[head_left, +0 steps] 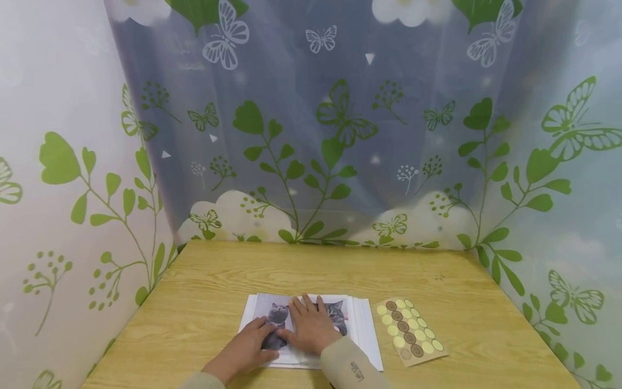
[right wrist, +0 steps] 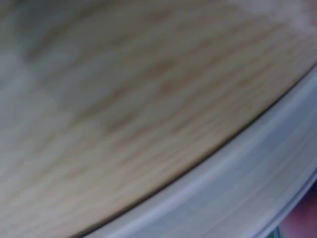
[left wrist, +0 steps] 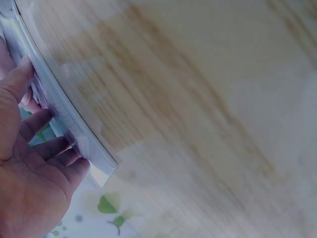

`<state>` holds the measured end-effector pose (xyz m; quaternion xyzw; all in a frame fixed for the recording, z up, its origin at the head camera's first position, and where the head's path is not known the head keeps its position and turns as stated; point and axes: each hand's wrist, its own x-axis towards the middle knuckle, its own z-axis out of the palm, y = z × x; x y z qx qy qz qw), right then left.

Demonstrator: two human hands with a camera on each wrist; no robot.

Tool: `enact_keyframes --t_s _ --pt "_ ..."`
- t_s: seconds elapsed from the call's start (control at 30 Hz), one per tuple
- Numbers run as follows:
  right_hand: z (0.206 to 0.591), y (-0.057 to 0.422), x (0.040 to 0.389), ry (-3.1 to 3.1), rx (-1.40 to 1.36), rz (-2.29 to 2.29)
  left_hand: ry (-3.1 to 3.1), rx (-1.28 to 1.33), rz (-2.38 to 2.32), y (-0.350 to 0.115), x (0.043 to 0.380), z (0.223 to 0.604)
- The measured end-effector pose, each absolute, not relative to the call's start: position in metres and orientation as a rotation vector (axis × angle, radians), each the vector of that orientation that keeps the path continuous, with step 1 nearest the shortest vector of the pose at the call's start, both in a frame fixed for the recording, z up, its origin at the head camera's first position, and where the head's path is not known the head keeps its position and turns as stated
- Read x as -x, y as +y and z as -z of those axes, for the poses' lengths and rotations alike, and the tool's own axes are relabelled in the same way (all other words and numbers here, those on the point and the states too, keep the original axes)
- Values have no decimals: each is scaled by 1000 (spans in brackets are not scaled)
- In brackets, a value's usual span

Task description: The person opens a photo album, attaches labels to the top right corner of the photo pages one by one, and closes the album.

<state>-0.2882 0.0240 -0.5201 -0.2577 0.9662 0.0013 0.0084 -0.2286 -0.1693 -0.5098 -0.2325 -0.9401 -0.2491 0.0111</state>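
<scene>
An open book [head_left: 366,329] with grey cat pictures on its pages lies on the wooden table [head_left: 214,270]. My left hand [head_left: 245,346] rests on the left page, its fingers reaching beside the sitting cat. In the left wrist view that hand [left wrist: 39,173] lies with extended fingers over the side of the book [left wrist: 74,106]. Fingers spread, my right hand [head_left: 311,324] presses flat near the middle fold and covers part of the right-hand cat picture. The right wrist view shows the book's thick page edge [right wrist: 223,188] and only a blurred sliver of hand.
To the right of the book lies a brown sheet of round stickers [head_left: 413,329] in yellow and dark brown. Behind the table hangs a curtain [head_left: 296,135] with leaves and butterflies, and similar patterned sheets flank both sides.
</scene>
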Motion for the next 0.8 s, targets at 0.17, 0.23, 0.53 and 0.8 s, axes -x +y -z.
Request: enact_keyframes --t_s 0.17,0.23,0.53,0.8 --pt "521 32 288 3025 815 51 -2944 709 764 -168 229 508" --pt "520 36 288 3021 801 60 -2944 705 751 -168 229 508" --pt "523 53 285 3056 763 85 -3012 662 611 -166 235 505" --pt "516 70 280 3025 679 270 -2984 638 506 -161 237 500"
